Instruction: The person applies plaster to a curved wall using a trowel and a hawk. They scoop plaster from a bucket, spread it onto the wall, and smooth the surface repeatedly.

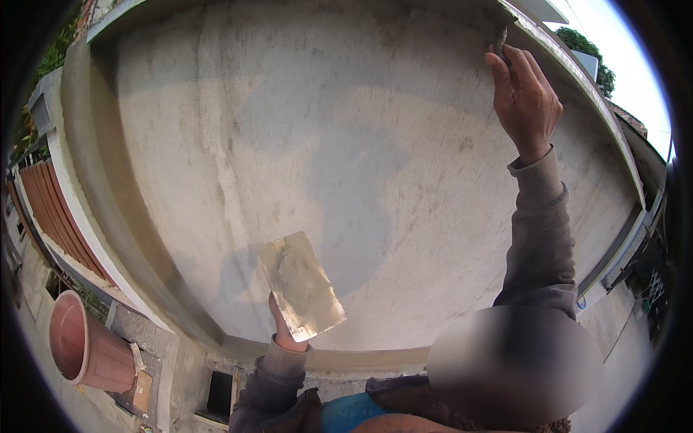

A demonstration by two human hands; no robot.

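My left hand [285, 330] is closed around the underside of a plaster hawk [326, 307], low in front of the wall. Wet grey plaster [294, 260] is smeared over the flat rectangular board, which is tilted. Up at the top right, my right hand [528, 97] grips a narrow, plaster-smeared hand tool [501, 40] between thumb and fingers. The tool's upper end meets the underside of the ledge [548, 40], and its exact kind cannot be made out. Behind both hands spreads a pale plastered wall [289, 173] with darker damp patches near the top.
A reddish plastic bin [94, 346] lies tilted at the lower left, near a brown slatted fence [61, 213]. A raised border [119, 180] frames the wall's left side. A dark square opening [219, 395] shows below. My shadow falls across the wall.
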